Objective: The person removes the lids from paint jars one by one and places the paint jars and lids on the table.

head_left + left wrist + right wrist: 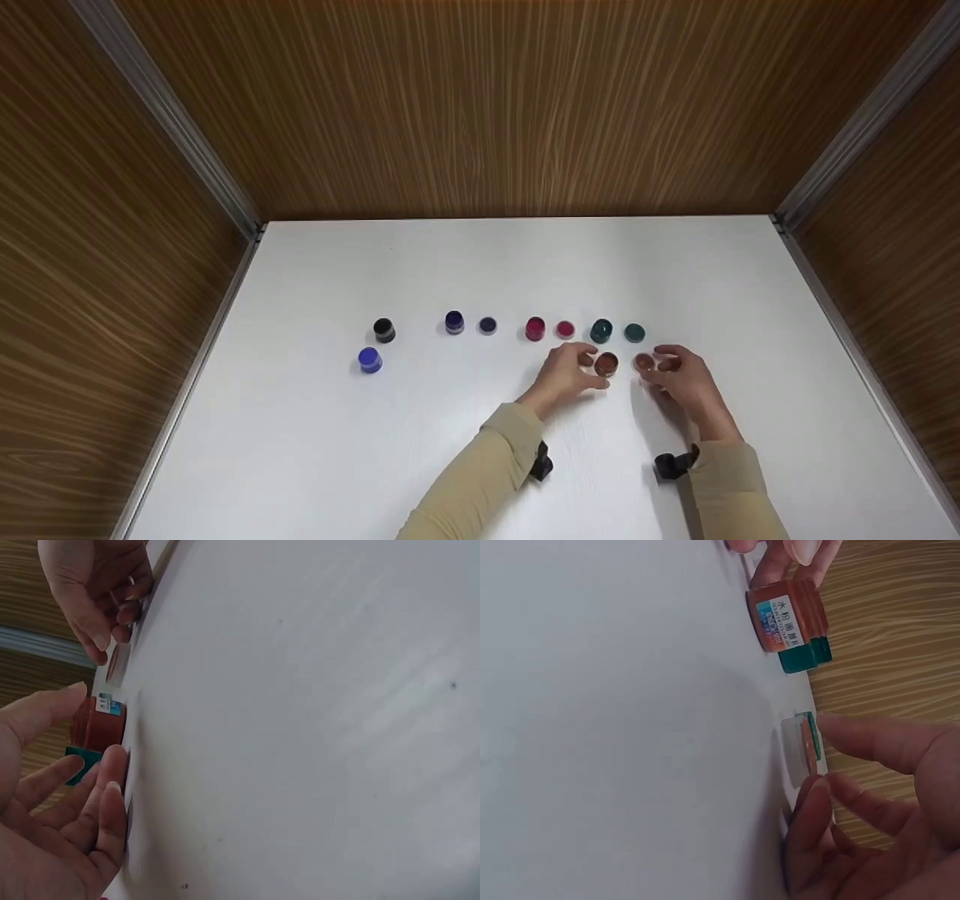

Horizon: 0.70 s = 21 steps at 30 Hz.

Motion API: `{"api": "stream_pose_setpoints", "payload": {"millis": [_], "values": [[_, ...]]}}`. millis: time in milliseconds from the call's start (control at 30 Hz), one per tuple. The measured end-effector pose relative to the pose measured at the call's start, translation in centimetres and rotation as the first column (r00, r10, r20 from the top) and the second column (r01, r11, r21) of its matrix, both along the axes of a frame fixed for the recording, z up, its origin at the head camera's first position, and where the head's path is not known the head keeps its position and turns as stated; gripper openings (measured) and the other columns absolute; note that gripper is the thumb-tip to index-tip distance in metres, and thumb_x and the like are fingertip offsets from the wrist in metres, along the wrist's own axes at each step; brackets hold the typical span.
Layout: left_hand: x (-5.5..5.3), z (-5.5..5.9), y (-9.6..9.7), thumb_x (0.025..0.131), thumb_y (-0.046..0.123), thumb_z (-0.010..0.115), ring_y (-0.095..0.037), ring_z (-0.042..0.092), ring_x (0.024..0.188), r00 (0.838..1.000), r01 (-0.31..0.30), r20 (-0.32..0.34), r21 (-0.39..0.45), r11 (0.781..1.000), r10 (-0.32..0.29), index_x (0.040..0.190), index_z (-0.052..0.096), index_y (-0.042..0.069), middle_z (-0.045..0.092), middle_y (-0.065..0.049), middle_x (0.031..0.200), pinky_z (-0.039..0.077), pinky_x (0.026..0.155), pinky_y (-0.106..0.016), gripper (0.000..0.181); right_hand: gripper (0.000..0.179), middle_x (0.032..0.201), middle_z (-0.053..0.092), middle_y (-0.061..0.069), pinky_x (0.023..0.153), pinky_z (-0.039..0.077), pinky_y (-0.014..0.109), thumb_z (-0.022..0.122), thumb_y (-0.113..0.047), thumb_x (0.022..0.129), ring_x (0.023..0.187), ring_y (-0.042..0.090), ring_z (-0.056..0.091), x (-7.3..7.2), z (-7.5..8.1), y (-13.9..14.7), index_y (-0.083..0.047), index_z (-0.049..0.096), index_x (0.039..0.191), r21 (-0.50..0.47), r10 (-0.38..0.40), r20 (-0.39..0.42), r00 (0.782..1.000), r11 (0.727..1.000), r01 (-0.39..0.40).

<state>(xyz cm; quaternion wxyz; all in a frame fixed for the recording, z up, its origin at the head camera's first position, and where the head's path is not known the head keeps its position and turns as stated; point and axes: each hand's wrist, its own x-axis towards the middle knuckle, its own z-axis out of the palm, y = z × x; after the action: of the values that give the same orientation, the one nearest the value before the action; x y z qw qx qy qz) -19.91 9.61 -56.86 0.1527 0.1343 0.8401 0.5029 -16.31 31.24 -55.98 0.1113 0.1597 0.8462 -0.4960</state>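
A small open paint jar (606, 364) of brown paint stands on the white table; its printed label faces the right wrist view. My left hand (564, 373) is beside it, thumb and fingers spread on either side with a gap to the jar. To the right lies its round lid (643, 362), clear-walled with brown inside. My right hand (684, 382) is at this lid, thumb and fingertips loosely parted right at its edge. Just behind stand an open green jar (601, 331) and its green lid (634, 332).
Farther left are a crimson jar (535, 328) with its lid (565, 330), and a dark purple jar (454, 322) with a dark lid (487, 325). A black jar (384, 330) and a blue jar (370, 360) stand at far left. Wood-grain panels (480, 112) enclose the table.
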Motion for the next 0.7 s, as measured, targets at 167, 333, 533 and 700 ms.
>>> {"api": "stream_pose_setpoints", "payload": {"millis": [167,333,533,700], "values": [[0.2,0.7,-1.3,0.072,0.025,0.089,-0.015,0.061,0.105,0.997,0.078,0.029,-0.075,0.994,-0.076,0.131,0.059,0.009,0.066,-0.006,0.113,0.046,0.09,-0.023,0.067,0.068,0.117,0.051,0.02,0.076,0.053,0.03,0.071,-0.022,0.091,0.087,0.023,0.062,0.7,0.6,-0.4,0.0,0.036,0.146,-0.005,0.038,0.009,0.999,0.999,-0.038],[0.4,1.3,-3.1,0.073,0.028,0.088,-0.017,0.059,0.114,0.99,0.143,0.011,-0.126,0.982,-0.143,0.137,0.054,0.01,0.062,-0.01,0.125,0.044,0.094,-0.024,0.075,0.067,0.124,0.05,0.022,0.077,0.054,0.035,0.071,-0.023,0.092,0.088,0.027,0.062,1.2,1.4,-1.0,0.0,0.038,0.145,-0.044,0.066,-0.027,0.997,0.997,-0.067],[0.9,2.1,-5.9,0.074,0.025,0.087,-0.012,0.063,0.085,0.986,0.159,-0.026,-0.116,0.98,-0.163,0.138,0.052,0.008,0.061,-0.016,0.124,0.05,0.079,-0.025,0.075,0.059,0.119,0.053,0.02,0.075,0.055,0.035,0.072,-0.022,0.091,0.092,0.025,0.058,1.8,2.2,-2.1,0.001,0.046,0.139,-0.033,0.129,-0.126,0.983,0.99,-0.135],[1.4,2.6,-8.1,0.076,0.026,0.086,-0.009,0.06,0.079,0.986,0.133,-0.081,-0.13,0.983,-0.144,0.138,0.052,0.007,0.061,-0.015,0.122,0.049,0.074,-0.024,0.073,0.056,0.11,0.056,0.017,0.071,0.055,0.032,0.072,-0.02,0.091,0.087,0.023,0.059,2.1,2.7,-3.3,0.001,0.049,0.137,-0.04,0.199,-0.178,0.964,0.977,-0.209]]}}
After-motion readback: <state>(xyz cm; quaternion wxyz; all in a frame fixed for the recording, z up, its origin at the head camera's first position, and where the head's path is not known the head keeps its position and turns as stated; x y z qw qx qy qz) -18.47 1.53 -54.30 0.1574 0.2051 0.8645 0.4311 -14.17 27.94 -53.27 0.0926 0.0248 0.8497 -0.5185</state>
